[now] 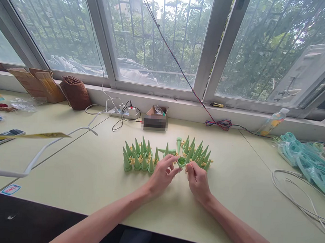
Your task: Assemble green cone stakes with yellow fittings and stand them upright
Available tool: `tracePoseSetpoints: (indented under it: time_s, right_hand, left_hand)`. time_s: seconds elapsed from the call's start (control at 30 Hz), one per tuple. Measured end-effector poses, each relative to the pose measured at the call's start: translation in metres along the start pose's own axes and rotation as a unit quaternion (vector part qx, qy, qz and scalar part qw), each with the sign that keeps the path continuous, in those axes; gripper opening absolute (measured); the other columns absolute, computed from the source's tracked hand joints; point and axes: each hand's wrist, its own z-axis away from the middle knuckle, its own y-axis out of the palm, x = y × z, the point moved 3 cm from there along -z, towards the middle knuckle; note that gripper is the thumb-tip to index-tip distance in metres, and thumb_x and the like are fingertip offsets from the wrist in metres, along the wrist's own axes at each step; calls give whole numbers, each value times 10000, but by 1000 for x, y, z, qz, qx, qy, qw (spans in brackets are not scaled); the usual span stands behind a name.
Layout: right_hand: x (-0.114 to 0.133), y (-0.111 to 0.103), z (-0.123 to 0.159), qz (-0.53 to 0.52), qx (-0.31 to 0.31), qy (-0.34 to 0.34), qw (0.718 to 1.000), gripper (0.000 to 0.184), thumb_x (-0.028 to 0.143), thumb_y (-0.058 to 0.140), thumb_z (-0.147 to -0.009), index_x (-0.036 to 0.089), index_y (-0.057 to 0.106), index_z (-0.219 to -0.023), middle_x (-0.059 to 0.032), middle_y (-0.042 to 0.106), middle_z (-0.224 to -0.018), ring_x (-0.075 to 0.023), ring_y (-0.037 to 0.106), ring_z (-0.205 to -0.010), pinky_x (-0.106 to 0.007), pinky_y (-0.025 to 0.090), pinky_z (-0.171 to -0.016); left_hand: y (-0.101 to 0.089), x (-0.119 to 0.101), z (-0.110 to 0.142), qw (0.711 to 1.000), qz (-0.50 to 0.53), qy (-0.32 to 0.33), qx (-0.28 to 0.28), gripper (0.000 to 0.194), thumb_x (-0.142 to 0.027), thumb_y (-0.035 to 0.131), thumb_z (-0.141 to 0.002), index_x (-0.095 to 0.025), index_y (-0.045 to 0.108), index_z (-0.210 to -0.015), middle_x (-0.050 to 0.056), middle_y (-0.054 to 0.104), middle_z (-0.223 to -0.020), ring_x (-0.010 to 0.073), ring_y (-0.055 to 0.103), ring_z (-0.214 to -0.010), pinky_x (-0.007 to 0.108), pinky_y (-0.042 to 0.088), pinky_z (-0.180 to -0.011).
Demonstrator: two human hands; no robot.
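A green plastic watering spike [181, 162] is in my left hand [163, 171], its round open end facing me. Thumb and fingers pinch it by the rim. My right hand [199, 178] is closed, fingertips pinched close beside the spike's right side; what they grip is too small to make out. Beyond the left hand, a group of green spikes [137, 160] stands points up with small yellow valves among them. Another such group [196, 153] stands behind the right hand. One spike [178, 144] stands cap end up between the groups, and another [168, 151] lies on its side.
Along the windowsill are a power strip [121, 111], a small box [154, 123], a bottle [274, 123] and a cable bundle [219, 124]. Teal plastic pieces [300, 159] and a coiled white cable [292, 195] lie right. A white cable [36, 161] crosses the left.
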Motion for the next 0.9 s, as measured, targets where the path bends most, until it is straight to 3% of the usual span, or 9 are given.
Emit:
tracePoseSetpoints:
  time_s: [0.1,0.2,0.3,0.4,0.63,0.9]
  right_hand:
    - [2,-2,0,2,-22,3,1000,330,333,354,-1014,201,418,-718,47,386,-600,-95,322,-492,-229,284,-482]
    - [4,-5,-1,5,-41,3,999,322,324,363,-1012,201,423,-722,47,391,-604,-95,332,-495,-226,294,-491]
    - [5,-5,-2,10,-36,-7,999,315,314,373,-1009,199,434,-722,45,394,-607,-97,330,-505,-226,295,-497]
    - [7,-3,-3,14,-8,-25,1000,309,301,381,-1006,196,446,-723,43,399,-616,-100,327,-521,-225,289,-503]
    - [7,-1,-4,7,28,-20,999,309,300,391,-1004,195,432,-716,48,382,-616,-96,308,-535,-223,275,-506]
    - [3,-2,-3,-5,36,7,999,346,338,389,-1000,201,398,-682,57,345,-583,-97,292,-512,-231,266,-492]
  left_hand:
    - [1,-2,0,997,37,-61,1,268,-400,578,-895,-210,604,-1081,38,598,-961,84,529,-600,191,463,-468]
    - [2,1,-1,987,103,-119,23,338,-496,537,-897,-165,594,-867,15,590,-777,85,521,-509,184,406,-397]
    - [3,6,-3,962,197,-180,65,517,-597,435,-910,-134,593,-739,12,556,-627,98,516,-438,207,399,-380]
    - [4,10,-5,929,280,-221,100,610,-634,386,-912,-106,621,-717,47,583,-623,104,526,-446,219,422,-406]
    - [6,11,-3,895,350,-242,136,562,-612,471,-890,-94,617,-727,56,594,-645,98,519,-437,211,417,-386]
    - [3,6,-3,905,334,-207,160,446,-566,539,-879,-124,590,-854,50,613,-755,84,542,-469,194,420,-397]
